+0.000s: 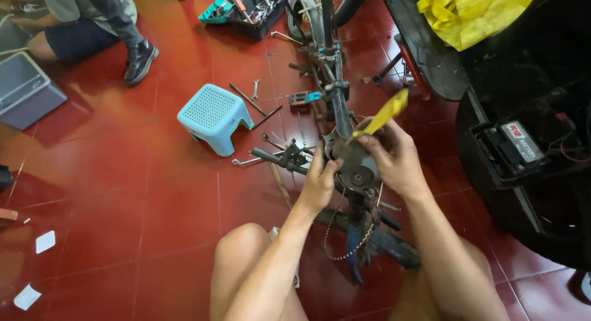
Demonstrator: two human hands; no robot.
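A small bicycle frame (pixel 337 99) lies upside down on the red tiled floor in front of me. My left hand (pixel 319 184) grips the grey round hub part (pixel 357 167) at the frame's middle. My right hand (pixel 394 158) holds a yellow-handled tool (pixel 383 115) against the top of that hub. A loose chain (pixel 337 235) hangs below my hands. A black pedal arm (pixel 276 158) sticks out to the left of the hub.
A light blue plastic stool (pixel 213 116) stands left of the frame, with wrenches (pixel 253 102) scattered beside it. A tool tray (pixel 246 10) sits at the top. A black scooter with a yellow bag (pixel 474 13) and battery (pixel 517 145) fills the right. Another person (pixel 92 19) sits top left.
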